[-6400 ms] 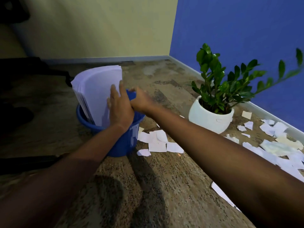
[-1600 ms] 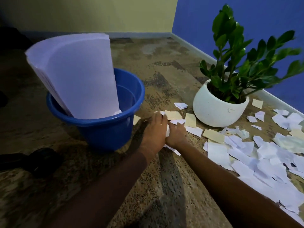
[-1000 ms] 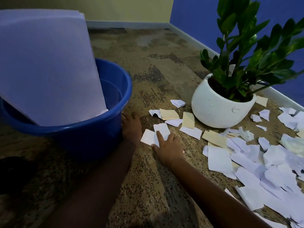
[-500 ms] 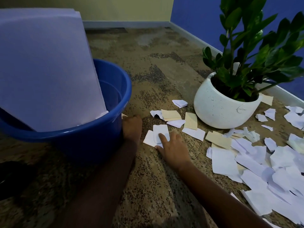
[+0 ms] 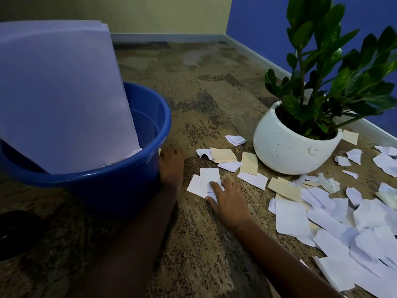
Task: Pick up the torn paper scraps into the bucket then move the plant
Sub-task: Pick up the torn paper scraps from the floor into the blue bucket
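Speckled carpet (image 5: 204, 244), jagged paper scraps (image 5: 207, 182), round bucket (image 5: 120, 181)

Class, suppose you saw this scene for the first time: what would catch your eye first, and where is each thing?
Most striking is the blue bucket at left, with a tall stack of white sheets leaning out of it. At right, a leafy green plant stands in a round white pot. Torn paper scraps litter the floor from the pot toward the lower right, and the right hand presses flat on two near the bucket.
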